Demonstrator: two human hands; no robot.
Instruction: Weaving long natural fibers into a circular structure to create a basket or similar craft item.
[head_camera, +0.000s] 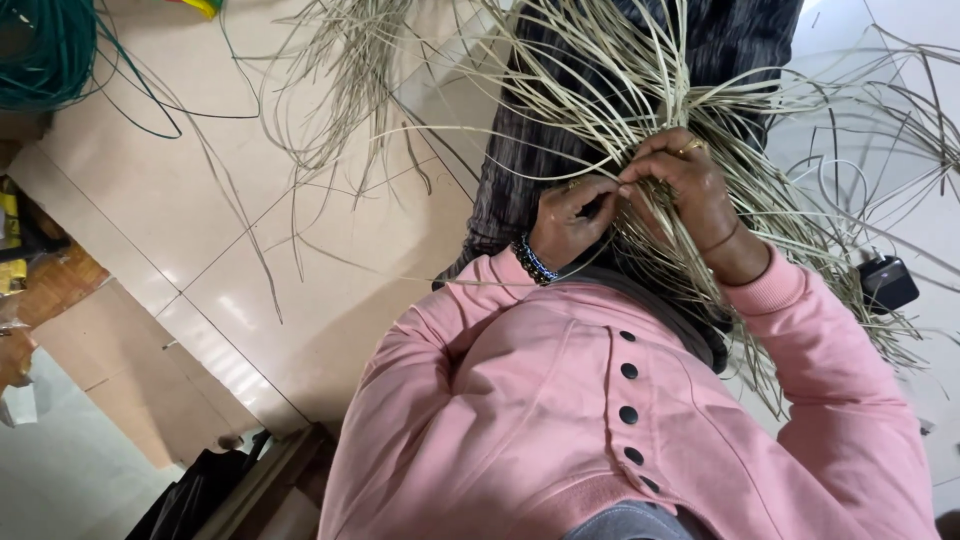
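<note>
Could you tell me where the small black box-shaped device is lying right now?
The black device lies on the pale floor at the right edge of the head view, beside the pink sleeve.

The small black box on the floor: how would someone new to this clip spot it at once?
Start at the pink sweatshirt filling the lower frame and follow its sleeve up toward the right hand in the pale cane strips. Just right of that cuff, on the pale floor tiles, lies the small black box, the only dark, solid block among thin strands.
</note>
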